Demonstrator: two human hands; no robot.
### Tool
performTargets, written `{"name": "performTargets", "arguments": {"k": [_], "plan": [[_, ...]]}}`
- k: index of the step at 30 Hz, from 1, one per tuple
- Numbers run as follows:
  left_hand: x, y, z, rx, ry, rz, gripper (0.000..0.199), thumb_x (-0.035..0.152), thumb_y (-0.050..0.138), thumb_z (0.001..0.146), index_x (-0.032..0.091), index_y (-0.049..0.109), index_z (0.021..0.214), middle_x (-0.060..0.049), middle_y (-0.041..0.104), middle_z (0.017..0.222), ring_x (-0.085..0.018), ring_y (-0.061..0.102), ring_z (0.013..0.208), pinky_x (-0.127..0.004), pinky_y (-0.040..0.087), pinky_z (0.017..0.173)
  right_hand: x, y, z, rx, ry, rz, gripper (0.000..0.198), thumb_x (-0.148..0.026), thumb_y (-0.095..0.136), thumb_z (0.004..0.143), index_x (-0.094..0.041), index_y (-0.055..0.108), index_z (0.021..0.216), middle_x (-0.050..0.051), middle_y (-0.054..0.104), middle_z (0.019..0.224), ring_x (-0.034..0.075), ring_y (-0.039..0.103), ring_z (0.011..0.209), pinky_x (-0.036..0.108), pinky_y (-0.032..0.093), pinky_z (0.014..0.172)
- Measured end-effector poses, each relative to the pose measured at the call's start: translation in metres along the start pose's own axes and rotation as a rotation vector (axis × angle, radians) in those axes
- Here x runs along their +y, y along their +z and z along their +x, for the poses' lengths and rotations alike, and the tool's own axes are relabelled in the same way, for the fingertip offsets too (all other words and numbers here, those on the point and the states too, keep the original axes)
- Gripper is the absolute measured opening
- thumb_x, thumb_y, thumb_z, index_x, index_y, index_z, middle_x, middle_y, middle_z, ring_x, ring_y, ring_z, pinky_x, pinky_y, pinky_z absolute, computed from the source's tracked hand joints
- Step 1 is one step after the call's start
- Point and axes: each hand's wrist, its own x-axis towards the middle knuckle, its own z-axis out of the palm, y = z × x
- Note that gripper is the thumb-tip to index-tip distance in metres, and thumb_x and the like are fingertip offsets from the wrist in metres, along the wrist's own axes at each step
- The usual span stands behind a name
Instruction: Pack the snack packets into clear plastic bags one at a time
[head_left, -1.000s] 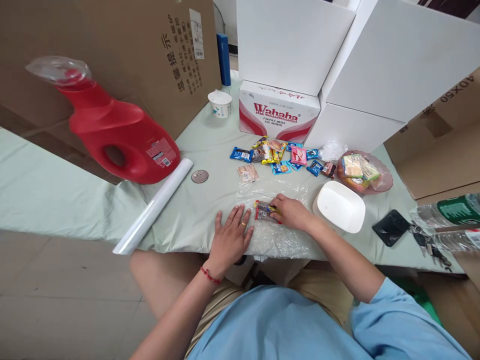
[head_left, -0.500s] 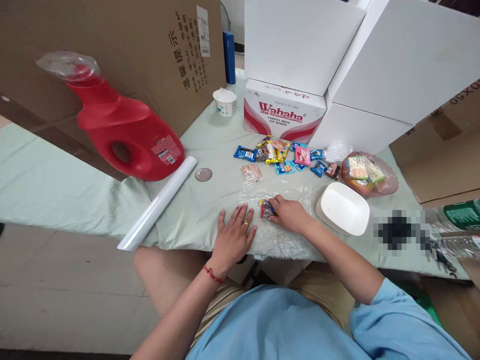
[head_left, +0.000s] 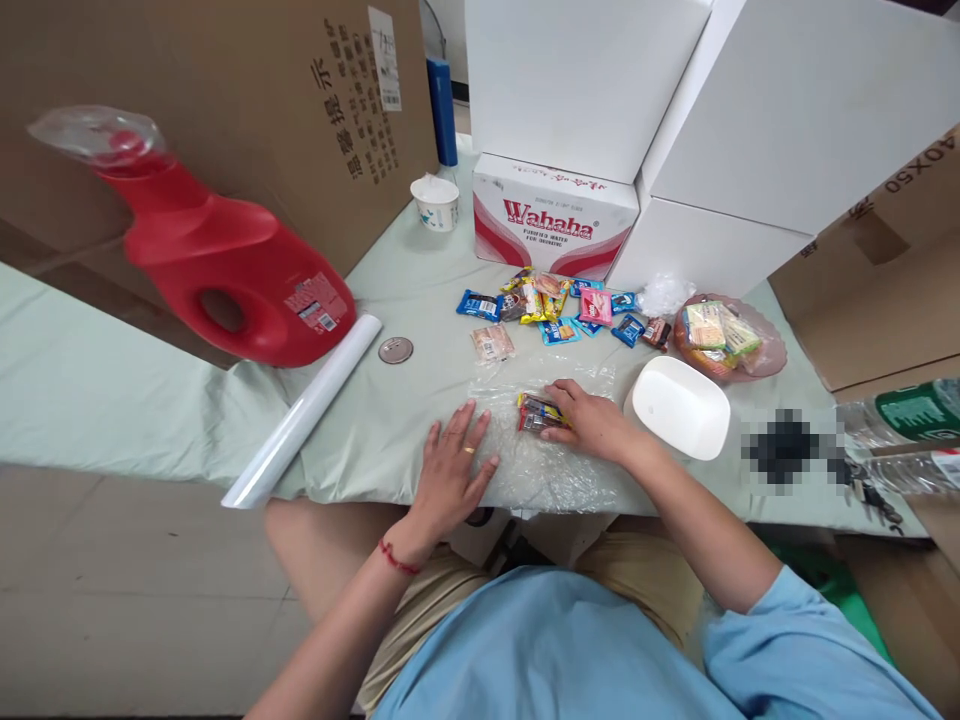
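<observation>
My left hand [head_left: 452, 470] lies spread on the near edge of a clear plastic sheet [head_left: 555, 480], holding nothing. On that sheet is a small bunch of wrapped snack packets [head_left: 534, 413], dark with red and yellow parts. My right hand [head_left: 596, 420] closes round their right end, thumb on the near side and fingers on the far side; its palm side is hidden. Beyond the sheet lie a pale pink wrapped snack [head_left: 493, 343] and a pile of colourful snack packets [head_left: 551, 300]. Right of my right hand stands a white plastic tub [head_left: 679, 410].
A white roll [head_left: 300, 415] and a red jug [head_left: 240, 270] are at left, near a round metal lid [head_left: 395, 349]. A paper cup [head_left: 435, 203] and a Wahaha carton [head_left: 551, 220] stand behind. At right are a pink bowl [head_left: 769, 345] of snacks and plastic bottles [head_left: 915, 412].
My right hand has spread wider and shifted slightly right on the snack packets, so more of them shows. My left hand stays flat. The whole view has shifted a little.
</observation>
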Motion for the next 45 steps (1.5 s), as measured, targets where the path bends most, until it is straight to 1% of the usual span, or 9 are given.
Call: {"name": "performTargets", "arguments": {"k": [5,9,14,21,29,34,38,40,45], "plan": [[-0.022,-0.034,-0.022,-0.121,0.256,-0.167,0.072,0.019,0.051,0.095,0.026,0.031,0.164,-0.012,0.046,0.167,-0.026,0.036,0.159,-0.057,0.016,0.133,0.020,0.023,-0.072,0.197,-0.135,0.297,0.035,-0.044,0.052,0.109,-0.021,0.066,0.131,0.012,0.071,0.116,0.025,0.069,0.104,0.038,0.056,0.091],[-0.035,-0.036,-0.037,-0.184,0.327,-0.147,0.055,0.014,0.053,0.093,0.026,0.055,0.146,-0.010,0.056,0.160,-0.026,0.045,0.154,-0.056,0.022,0.132,0.019,0.071,-0.122,0.331,-0.200,0.285,0.047,-0.043,0.070,0.099,-0.022,0.061,0.141,0.016,0.066,0.133,0.030,0.062,0.118,0.049,0.056,0.099],[-0.047,-0.028,-0.026,-0.170,0.259,-0.219,0.022,0.021,0.051,0.103,0.027,0.071,0.112,-0.005,0.077,0.132,-0.022,0.065,0.134,-0.051,0.039,0.123,0.022,0.102,-0.129,0.380,-0.209,0.246,0.024,-0.022,0.061,0.103,-0.024,0.072,0.123,0.014,0.070,0.129,0.028,0.063,0.114,0.048,0.057,0.095],[-0.041,-0.049,0.046,-0.191,0.146,-0.270,0.024,0.038,0.047,0.105,0.025,0.068,0.103,-0.006,0.079,0.117,-0.023,0.071,0.118,-0.052,0.041,0.123,0.048,0.047,-0.093,0.354,-0.258,0.337,0.025,-0.027,0.050,0.109,-0.020,0.073,0.112,0.009,0.077,0.098,0.022,0.067,0.088,0.035,0.056,0.079],[-0.046,-0.039,0.130,-0.219,-0.054,-0.261,0.034,0.047,0.047,0.096,0.022,0.070,0.098,-0.009,0.076,0.106,-0.027,0.070,0.103,-0.046,0.055,0.102,0.053,-0.005,-0.032,0.157,0.101,0.093,0.026,-0.024,0.048,0.107,-0.020,0.073,0.111,0.009,0.080,0.105,0.023,0.073,0.097,0.030,0.048,0.082],[-0.053,-0.036,0.125,0.120,-0.156,-0.131,0.035,0.042,0.051,0.096,0.019,0.068,0.116,-0.014,0.065,0.128,-0.032,0.060,0.127,-0.053,0.046,0.115,0.045,-0.005,-0.011,0.034,0.276,-0.108,0.028,-0.024,0.043,0.108,-0.020,0.070,0.106,0.012,0.079,0.104,0.027,0.074,0.092,0.031,0.041,0.071],[-0.027,-0.051,0.081,0.535,-0.152,0.002,0.027,0.028,0.059,0.096,0.021,0.064,0.122,-0.016,0.060,0.131,-0.036,0.051,0.138,-0.062,0.036,0.121,0.047,-0.005,-0.005,-0.011,0.318,-0.150,0.030,-0.022,0.039,0.109,-0.018,0.069,0.110,0.015,0.078,0.106,0.029,0.074,0.094,0.033,0.043,0.073],[-0.001,-0.052,0.055,0.597,-0.034,0.076,0.029,0.021,0.064,0.092,0.026,0.064,0.121,-0.013,0.063,0.125,-0.036,0.056,0.133,-0.063,0.041,0.115,0.048,-0.006,-0.004,-0.030,0.318,-0.153,0.031,-0.020,0.038,0.108,-0.017,0.068,0.112,0.016,0.077,0.107,0.029,0.073,0.095,0.034,0.043,0.075],[0.070,-0.018,0.031,0.215,0.386,-0.062,0.050,0.015,0.056,0.095,0.031,0.057,0.142,-0.007,0.075,0.129,-0.026,0.068,0.124,-0.047,0.046,0.107,0.047,-0.008,0.000,-0.075,0.325,-0.182,0.031,-0.019,0.039,0.108,-0.016,0.068,0.115,0.017,0.077,0.107,0.030,0.074,0.095,0.034,0.044,0.076]]}}
